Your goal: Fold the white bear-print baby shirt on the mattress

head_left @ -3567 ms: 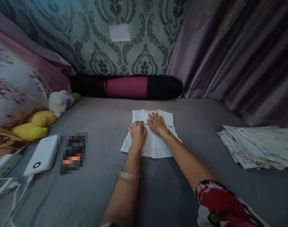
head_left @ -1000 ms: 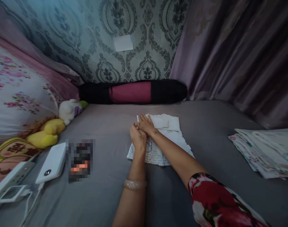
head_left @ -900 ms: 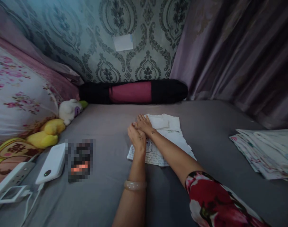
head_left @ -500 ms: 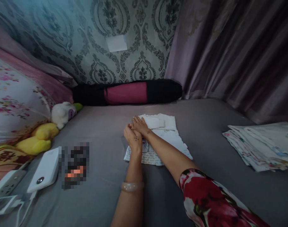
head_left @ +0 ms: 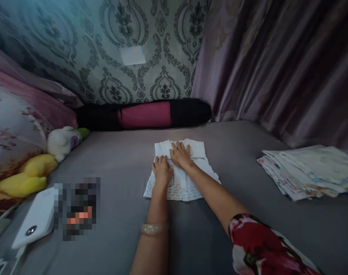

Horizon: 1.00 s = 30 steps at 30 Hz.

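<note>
A white cloth garment [head_left: 197,175] with rows of small printed writing along its lower edge lies flat on the grey bed sheet, its upper part folded over. My left hand [head_left: 163,171] rests palm down on its left side, fingers spread. Higher up, near the middle of the folded part, my right hand [head_left: 181,154] presses flat with its fingers apart. Both hands cover some of the cloth beneath them.
To the right is a stack of folded cloths [head_left: 308,170]. On the left lie a white power bank [head_left: 36,217] with a cable, a blurred-out object [head_left: 81,210] and plush toys [head_left: 62,143]. A black and pink bolster [head_left: 145,114] lies along the wall.
My left hand has moved off the right hand and flattened onto the garment's left side. The right hand has slid rightward over the upper fold. The view has shifted slightly.
</note>
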{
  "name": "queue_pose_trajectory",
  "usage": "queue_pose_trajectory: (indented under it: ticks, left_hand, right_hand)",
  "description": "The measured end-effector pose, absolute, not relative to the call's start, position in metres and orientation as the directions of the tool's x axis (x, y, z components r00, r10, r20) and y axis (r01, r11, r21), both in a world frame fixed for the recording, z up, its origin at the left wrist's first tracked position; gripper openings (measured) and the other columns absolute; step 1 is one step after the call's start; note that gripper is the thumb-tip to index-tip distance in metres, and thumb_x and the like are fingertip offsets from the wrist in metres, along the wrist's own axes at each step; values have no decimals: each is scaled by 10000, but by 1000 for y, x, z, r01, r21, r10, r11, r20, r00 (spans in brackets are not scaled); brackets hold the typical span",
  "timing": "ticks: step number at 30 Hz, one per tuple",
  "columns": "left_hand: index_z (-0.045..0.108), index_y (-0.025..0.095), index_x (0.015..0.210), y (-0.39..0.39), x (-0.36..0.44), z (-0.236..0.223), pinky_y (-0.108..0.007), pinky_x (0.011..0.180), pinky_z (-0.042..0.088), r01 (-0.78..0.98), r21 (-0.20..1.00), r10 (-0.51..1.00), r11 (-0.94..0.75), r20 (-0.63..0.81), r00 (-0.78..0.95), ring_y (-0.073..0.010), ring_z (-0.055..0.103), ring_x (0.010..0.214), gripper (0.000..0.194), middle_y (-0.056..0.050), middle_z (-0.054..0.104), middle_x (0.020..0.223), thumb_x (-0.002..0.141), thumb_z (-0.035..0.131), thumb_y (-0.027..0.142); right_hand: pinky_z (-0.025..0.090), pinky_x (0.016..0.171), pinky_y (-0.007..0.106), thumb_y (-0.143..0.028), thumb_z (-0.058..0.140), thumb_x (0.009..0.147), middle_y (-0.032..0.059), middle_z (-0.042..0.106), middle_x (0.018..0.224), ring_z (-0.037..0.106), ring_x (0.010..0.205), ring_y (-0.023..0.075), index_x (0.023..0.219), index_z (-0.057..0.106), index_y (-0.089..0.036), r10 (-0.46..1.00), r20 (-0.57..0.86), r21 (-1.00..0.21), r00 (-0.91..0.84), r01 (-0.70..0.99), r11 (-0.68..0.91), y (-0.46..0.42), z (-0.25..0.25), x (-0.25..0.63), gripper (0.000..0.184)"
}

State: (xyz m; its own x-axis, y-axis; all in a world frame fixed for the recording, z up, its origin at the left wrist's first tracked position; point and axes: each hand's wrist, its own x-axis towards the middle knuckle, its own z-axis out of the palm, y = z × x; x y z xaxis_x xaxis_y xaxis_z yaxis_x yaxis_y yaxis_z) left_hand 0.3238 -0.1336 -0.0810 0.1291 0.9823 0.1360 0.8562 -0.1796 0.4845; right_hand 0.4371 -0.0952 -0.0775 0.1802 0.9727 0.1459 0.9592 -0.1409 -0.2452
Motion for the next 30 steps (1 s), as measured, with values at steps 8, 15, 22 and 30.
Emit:
queue_pose_trajectory:
  ticks: [8,15,22,30]
  left_hand:
    - [509,197,1359,-136,322,-89,-512,1165,216,914,347,977,-209,107,183,-289,278,1433,470,-89,437,1493,903,398,194]
    - [549,201,1315,-137,322,-88,-542,1152,225,890,388,970,-239,143,198,-312,305,1419,424,-122,467,1464,908,428,215]
    - [555,224,1304,-136,321,-86,-571,1138,224,871,429,970,-240,141,197,-332,310,1411,408,-132,471,1459,911,471,295]
    - [535,202,1336,-139,318,-86,-557,1144,219,887,378,963,-266,154,223,-330,296,1414,443,-117,450,1476,923,451,336]
  right_hand:
    - [109,1140,603,-389,282,994,125,369,1531,247,1431,280,1467,393,-190,973,143,-282,181,950,-135,-97,-79,436,525]
    - [110,1166,536,-379,214,1011,114,301,1566,212,1452,245,1498,323,-173,976,128,-362,176,925,-119,-102,-69,460,540]
    - [110,1149,563,-370,251,1001,127,298,1565,210,1446,292,1466,398,-184,961,112,-292,254,932,-213,-110,-81,476,522]
    - [83,1158,553,-401,282,998,113,313,1560,211,1447,276,1462,392,-191,965,115,-350,236,919,-183,-112,-81,477,522]
